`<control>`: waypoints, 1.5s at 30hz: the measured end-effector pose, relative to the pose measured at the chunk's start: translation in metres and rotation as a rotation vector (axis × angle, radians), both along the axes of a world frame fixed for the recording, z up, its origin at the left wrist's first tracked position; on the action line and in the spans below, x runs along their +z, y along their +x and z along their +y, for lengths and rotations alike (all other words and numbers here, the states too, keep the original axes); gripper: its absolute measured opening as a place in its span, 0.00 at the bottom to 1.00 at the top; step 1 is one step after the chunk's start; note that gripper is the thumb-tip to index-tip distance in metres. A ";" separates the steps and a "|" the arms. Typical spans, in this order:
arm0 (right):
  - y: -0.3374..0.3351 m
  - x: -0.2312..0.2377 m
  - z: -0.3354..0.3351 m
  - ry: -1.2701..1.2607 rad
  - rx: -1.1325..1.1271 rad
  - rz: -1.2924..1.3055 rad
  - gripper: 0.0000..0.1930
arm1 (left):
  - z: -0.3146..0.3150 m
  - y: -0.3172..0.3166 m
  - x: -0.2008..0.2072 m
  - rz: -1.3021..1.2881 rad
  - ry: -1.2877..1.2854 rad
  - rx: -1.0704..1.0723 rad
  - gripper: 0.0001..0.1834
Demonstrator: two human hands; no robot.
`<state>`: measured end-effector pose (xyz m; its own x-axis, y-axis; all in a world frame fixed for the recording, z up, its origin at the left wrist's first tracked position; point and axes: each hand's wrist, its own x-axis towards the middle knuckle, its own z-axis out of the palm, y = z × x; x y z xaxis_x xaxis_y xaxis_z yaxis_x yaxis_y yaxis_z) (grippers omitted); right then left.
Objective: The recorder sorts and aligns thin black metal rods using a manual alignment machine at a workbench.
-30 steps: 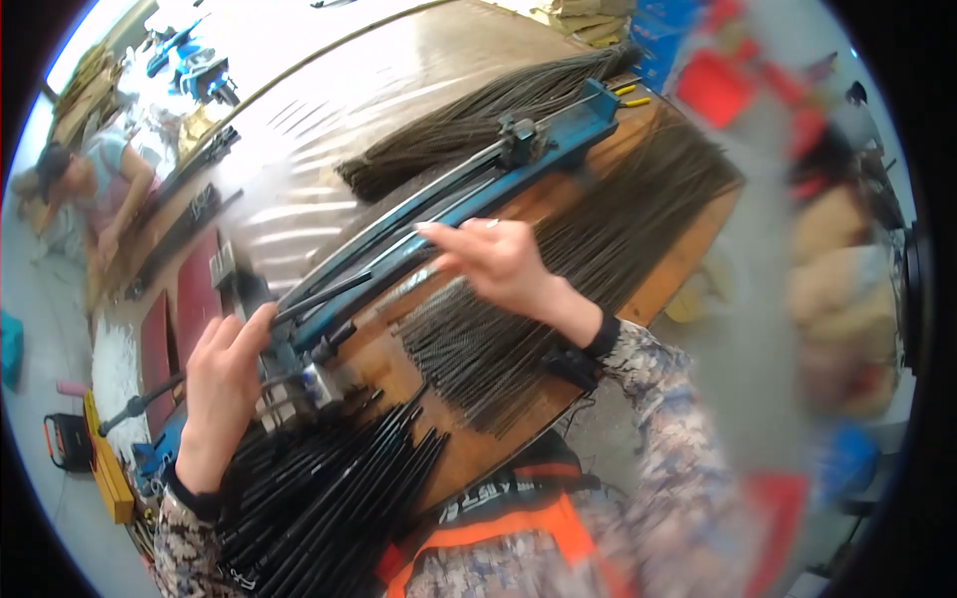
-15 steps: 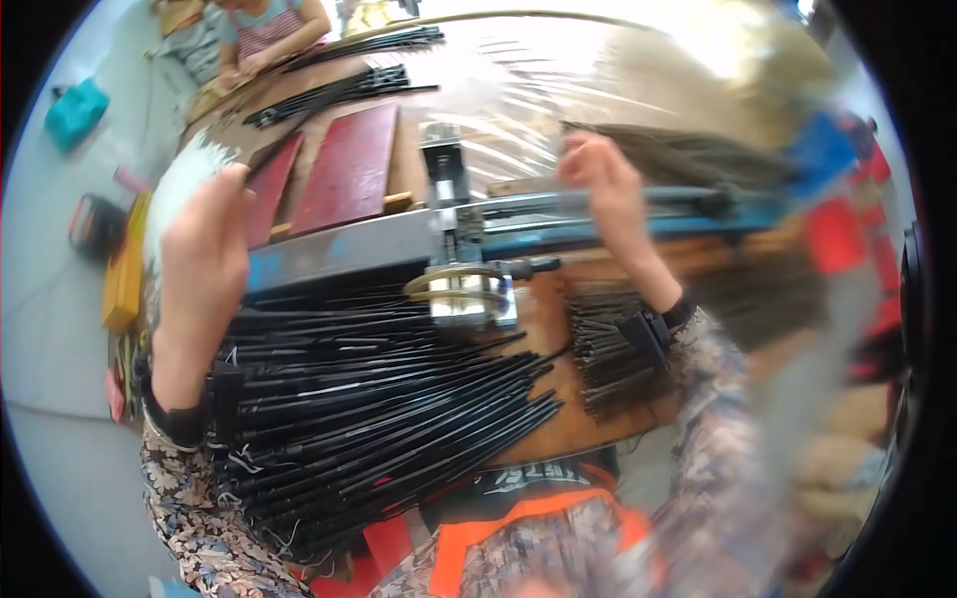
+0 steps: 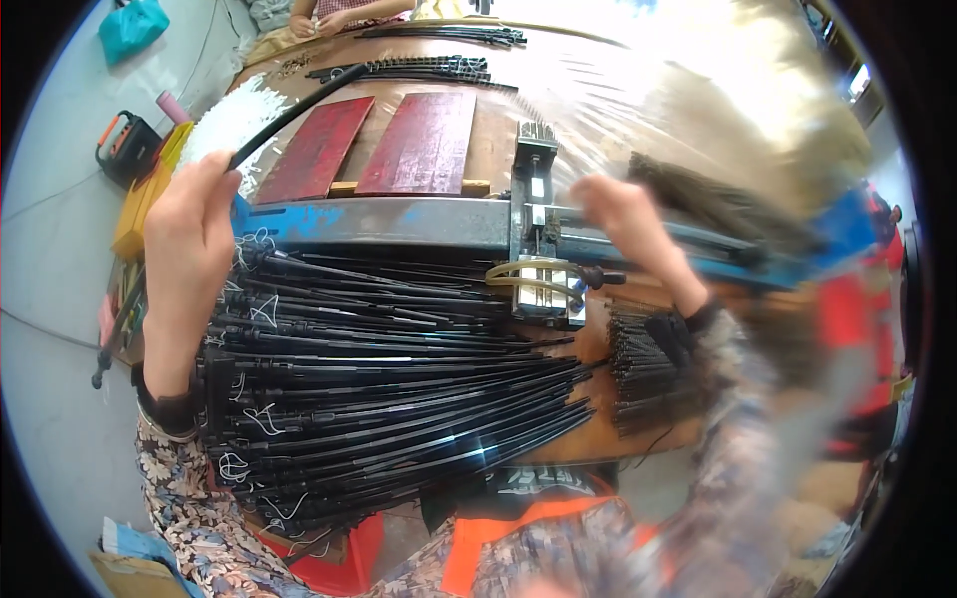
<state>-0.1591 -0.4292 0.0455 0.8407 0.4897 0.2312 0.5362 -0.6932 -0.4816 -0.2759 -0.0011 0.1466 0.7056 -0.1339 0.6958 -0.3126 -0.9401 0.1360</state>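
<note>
My left hand [image 3: 189,259] is closed round a slim black rod [image 3: 294,112], which slants up and right over the table. From the rod's tip a thin coil spring [image 3: 518,98] seems to arc, faint and blurred, toward my right hand [image 3: 620,214]. That hand is smeared by motion, its fingers drawn together; the spring's end there cannot be made out. Between my hands stands a metal clamping fixture [image 3: 538,224] with a looped yellowish hose. Below lie many long black rods [image 3: 399,379] with white strings at their left ends.
Two red boards [image 3: 417,145] lie behind a blue-grey metal rail [image 3: 399,221]. Dark coil springs are bundled at the back right [image 3: 688,204] and near right [image 3: 648,364]. White pieces [image 3: 239,120] are heaped at left. At the far edge show another person's hands [image 3: 319,22].
The view has shifted, so the table sits further right and lower. My left hand still grips the rod, now raised with its tip in clearer sight. My right hand remains blurred.
</note>
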 end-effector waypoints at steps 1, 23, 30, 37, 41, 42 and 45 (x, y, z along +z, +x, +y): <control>0.001 0.006 0.013 -0.023 -0.052 0.097 0.09 | 0.002 0.000 0.001 0.005 0.004 0.015 0.10; 0.054 -0.040 0.004 -0.229 0.084 -0.463 0.03 | -0.017 0.027 -0.040 0.249 0.034 -0.009 0.12; -0.015 -0.028 -0.209 -0.517 -0.283 -0.522 0.06 | -0.095 0.099 -0.108 0.354 0.182 -0.371 0.13; -0.015 -0.050 -0.245 -0.409 -0.238 -0.577 0.03 | -0.155 0.136 -0.152 0.258 0.092 -0.473 0.11; -0.008 -0.069 -0.252 -0.324 -0.250 -0.605 0.04 | -0.158 0.133 -0.157 0.419 0.060 -0.488 0.10; -0.009 -0.067 -0.247 -0.315 -0.247 -0.606 0.04 | -0.161 0.132 -0.157 0.398 -0.034 -0.506 0.10; -0.010 -0.063 -0.237 -0.314 -0.281 -0.571 0.04 | -0.160 0.129 -0.161 0.341 -0.176 -0.511 0.09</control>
<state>-0.1692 -0.6662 -0.0171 0.7345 0.3881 0.5567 0.4261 -0.9022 0.0667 -0.1465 -0.1612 -0.0145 0.7686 -0.4167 0.4854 -0.6275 -0.6385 0.4456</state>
